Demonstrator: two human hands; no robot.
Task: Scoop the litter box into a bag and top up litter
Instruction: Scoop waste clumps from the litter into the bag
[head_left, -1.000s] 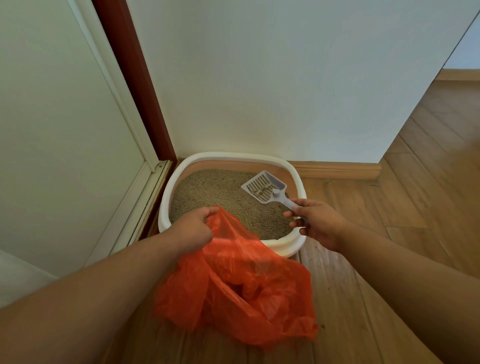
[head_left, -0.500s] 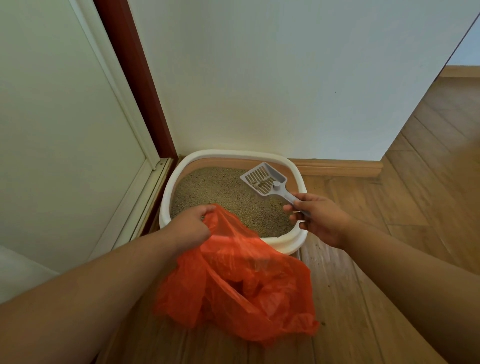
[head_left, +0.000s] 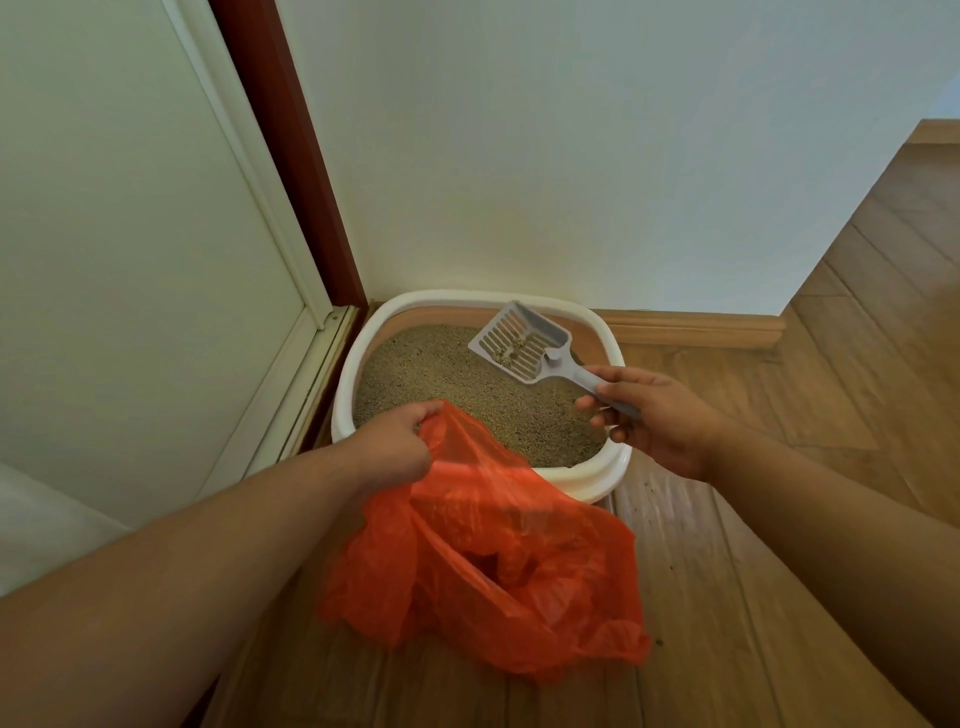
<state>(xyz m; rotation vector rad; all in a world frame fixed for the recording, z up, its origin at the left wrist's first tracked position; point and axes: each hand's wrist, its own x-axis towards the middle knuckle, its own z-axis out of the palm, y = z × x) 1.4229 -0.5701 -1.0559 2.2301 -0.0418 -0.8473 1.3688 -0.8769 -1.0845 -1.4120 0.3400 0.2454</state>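
A white litter box with tan litter stands in the corner against the wall. My right hand grips the handle of a grey slotted scoop, held above the litter at the box's right side; a few clumps lie in its slots. My left hand grips the rim of an orange plastic bag at the box's near edge. The bag hangs open and sags onto the floor in front of the box.
A white wall rises behind the box, with a wooden skirting board along its foot. A white door with a dark red frame stands on the left. Wooden floor stretches right; small litter grains lie scattered beside the box.
The scoop has lifted slightly above the litter and tilted up, with my right hand staying at the box's right rim. My left hand keeps hold of the bag.
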